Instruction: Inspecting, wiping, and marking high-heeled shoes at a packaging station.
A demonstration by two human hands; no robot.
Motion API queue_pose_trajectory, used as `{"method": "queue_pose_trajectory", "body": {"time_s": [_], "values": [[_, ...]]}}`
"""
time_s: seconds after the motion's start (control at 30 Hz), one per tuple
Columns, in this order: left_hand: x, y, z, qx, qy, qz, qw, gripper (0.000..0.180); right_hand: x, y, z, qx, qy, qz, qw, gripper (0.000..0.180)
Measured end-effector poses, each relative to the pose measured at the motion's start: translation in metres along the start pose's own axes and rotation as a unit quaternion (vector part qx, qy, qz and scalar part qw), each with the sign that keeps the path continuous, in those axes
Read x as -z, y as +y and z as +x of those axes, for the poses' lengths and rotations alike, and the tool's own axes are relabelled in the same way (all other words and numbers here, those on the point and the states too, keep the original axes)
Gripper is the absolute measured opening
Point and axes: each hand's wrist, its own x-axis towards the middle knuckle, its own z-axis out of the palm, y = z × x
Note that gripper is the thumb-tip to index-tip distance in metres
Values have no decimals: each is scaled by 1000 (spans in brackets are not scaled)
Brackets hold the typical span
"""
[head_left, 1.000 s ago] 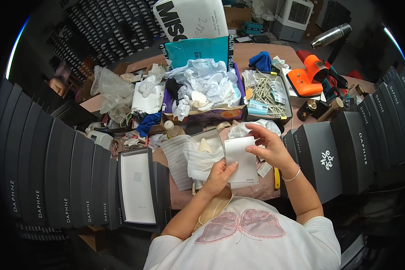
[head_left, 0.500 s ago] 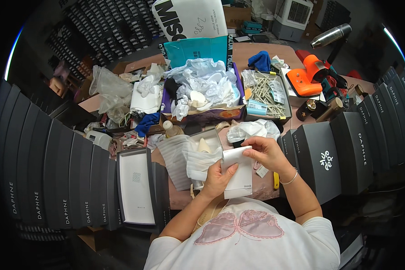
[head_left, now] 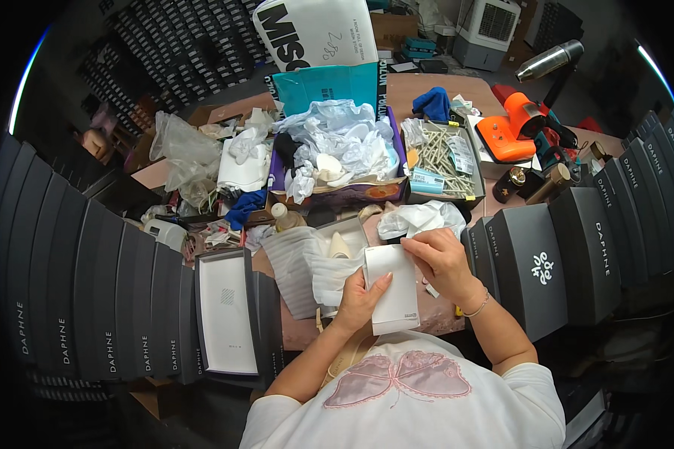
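My left hand [head_left: 361, 301] is closed round the left side of a white stack of paper sheets or a pad [head_left: 394, 292], its thumb lying across the front. My right hand [head_left: 443, 266] is at the upper right corner of the pad with its fingers pinched together; whether anything is between the fingertips is hidden. Just beyond the left hand, a cream pointed shoe [head_left: 340, 245] rests in an open box among white tissue wrapping [head_left: 296, 269]. A crumpled white wrapping [head_left: 423, 218] lies beyond the right hand.
Dark shoe boxes [head_left: 90, 284] line the left side, more [head_left: 528, 262] the right. An open empty box [head_left: 227, 310] stands on the left. Ahead are a purple box of crumpled paper [head_left: 337, 196], a box of thin sticks [head_left: 438, 153] and an orange device [head_left: 502, 138].
The folded-over top of the white pad now lies flat and upright. My right hand has turned and shifted slightly, its fingers now bunched at the pad's corner.
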Motion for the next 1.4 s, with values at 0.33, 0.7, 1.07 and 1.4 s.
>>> {"method": "queue_pose_trajectory", "body": {"time_s": [0.33,0.7,1.07,1.4], "values": [[1,-9,5,114,19,-141,983,23,-9,8,-11,70,-72,-135,986,21],[8,-11,5,137,-11,-167,976,23,-16,11,-19,-127,-48,127,983,10],[18,-13,6,16,94,-194,976,26,-7,43,-21,-365,157,592,701,17],[19,-22,11,-11,89,-79,993,30,-45,-14,-38,-440,-98,572,685,81]]}}
